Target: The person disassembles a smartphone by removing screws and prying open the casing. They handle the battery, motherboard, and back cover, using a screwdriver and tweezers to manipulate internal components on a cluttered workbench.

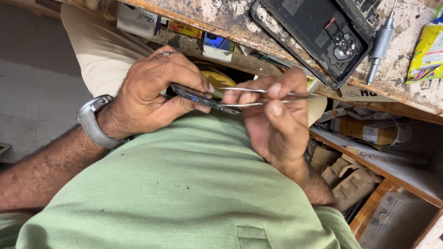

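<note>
Steel tweezers (258,94) pinched in right hand (277,120); left hand (157,94) clamps the slim dark phone frame (198,100) by its edges — thin, fragile, I'd judge.

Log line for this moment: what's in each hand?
left hand: grips dark phone part | right hand: pinches metal tweezers, tips at part | bench: opened phone, screwdriver

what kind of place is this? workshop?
Likely a phone repair bench. An opened phone back shell lies on the worn wooden worktop beside a metal screwdriver. The right hand works tweezers on a small part held by the left hand.
</note>
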`<action>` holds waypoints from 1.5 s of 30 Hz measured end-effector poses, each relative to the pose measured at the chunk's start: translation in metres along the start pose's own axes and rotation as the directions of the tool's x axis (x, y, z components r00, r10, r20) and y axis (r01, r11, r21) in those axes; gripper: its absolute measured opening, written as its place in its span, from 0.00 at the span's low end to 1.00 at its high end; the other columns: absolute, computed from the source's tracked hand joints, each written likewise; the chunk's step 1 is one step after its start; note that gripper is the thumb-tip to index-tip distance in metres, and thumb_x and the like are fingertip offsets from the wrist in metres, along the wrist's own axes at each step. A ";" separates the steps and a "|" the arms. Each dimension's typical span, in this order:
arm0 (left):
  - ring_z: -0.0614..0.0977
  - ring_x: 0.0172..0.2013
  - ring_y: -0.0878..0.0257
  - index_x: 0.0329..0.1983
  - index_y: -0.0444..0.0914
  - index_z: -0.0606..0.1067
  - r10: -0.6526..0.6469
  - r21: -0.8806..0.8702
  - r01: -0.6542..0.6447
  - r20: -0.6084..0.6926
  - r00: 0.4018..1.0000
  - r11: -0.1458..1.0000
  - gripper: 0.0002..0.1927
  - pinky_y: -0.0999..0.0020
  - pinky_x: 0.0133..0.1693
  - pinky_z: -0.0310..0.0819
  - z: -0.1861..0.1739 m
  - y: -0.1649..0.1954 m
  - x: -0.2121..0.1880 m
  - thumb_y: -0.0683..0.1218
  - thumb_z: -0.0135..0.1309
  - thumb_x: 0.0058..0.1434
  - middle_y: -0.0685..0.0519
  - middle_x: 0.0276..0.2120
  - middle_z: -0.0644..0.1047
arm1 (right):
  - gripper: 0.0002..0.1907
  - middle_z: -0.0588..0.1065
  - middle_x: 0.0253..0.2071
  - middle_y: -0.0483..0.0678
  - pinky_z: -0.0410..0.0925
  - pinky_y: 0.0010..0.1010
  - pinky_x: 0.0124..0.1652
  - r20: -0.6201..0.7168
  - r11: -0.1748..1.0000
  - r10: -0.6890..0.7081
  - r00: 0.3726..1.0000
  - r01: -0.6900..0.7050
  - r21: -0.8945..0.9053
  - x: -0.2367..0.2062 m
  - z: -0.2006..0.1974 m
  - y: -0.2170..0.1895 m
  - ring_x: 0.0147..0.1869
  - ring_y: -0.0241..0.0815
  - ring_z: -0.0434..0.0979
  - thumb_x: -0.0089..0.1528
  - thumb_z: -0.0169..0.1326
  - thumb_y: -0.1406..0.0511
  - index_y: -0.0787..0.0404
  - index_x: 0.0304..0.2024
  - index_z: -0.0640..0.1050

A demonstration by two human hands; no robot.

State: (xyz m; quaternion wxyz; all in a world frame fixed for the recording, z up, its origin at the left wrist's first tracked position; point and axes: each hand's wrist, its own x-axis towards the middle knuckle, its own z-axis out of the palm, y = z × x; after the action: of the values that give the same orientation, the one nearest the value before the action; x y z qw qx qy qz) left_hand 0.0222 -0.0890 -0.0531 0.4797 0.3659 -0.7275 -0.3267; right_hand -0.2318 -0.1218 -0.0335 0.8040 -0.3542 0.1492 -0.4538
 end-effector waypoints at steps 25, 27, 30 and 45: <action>0.84 0.46 0.65 0.48 0.42 0.74 -0.012 0.005 0.012 -0.012 1.000 1.000 0.13 0.67 0.49 0.71 0.003 0.006 0.003 0.46 0.66 0.67 0.58 0.43 0.82 | 0.08 0.77 0.41 0.59 0.75 0.50 0.54 0.023 0.879 -0.197 0.980 0.187 -0.439 -0.006 0.025 -0.022 0.49 0.54 0.82 0.69 0.56 0.72 0.61 0.48 0.70; 0.84 0.47 0.64 0.48 0.42 0.74 -0.010 0.007 0.010 -0.014 1.000 1.000 0.13 0.67 0.49 0.71 0.003 0.006 0.003 0.46 0.66 0.67 0.58 0.43 0.82 | 0.08 0.77 0.40 0.59 0.75 0.50 0.53 0.037 0.872 -0.199 0.979 0.194 -0.449 -0.005 0.025 -0.022 0.48 0.54 0.82 0.68 0.56 0.72 0.61 0.48 0.71; 0.84 0.48 0.64 0.48 0.42 0.74 -0.010 0.004 0.010 -0.012 1.000 1.000 0.13 0.67 0.50 0.71 0.003 0.006 0.003 0.46 0.66 0.67 0.57 0.44 0.81 | 0.08 0.78 0.42 0.57 0.76 0.51 0.53 0.041 0.877 -0.209 0.977 0.206 -0.433 -0.004 0.026 -0.022 0.48 0.53 0.83 0.67 0.56 0.72 0.61 0.47 0.71; 0.83 0.46 0.61 0.49 0.40 0.71 -0.027 0.006 0.028 -0.043 0.999 1.000 0.17 0.66 0.48 0.72 0.010 0.014 0.003 0.45 0.68 0.65 0.55 0.44 0.81 | 0.09 0.79 0.46 0.58 0.72 0.46 0.57 0.089 0.889 -0.225 0.970 0.242 -0.390 -0.011 0.009 -0.003 0.58 0.56 0.81 0.70 0.58 0.71 0.58 0.50 0.71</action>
State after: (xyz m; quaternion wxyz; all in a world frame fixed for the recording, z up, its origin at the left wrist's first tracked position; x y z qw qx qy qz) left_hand 0.0091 -0.0836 -0.0434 0.4894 0.3843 -0.7130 -0.3231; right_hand -0.2342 -0.1098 -0.0258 0.6577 -0.5347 0.1780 -0.4999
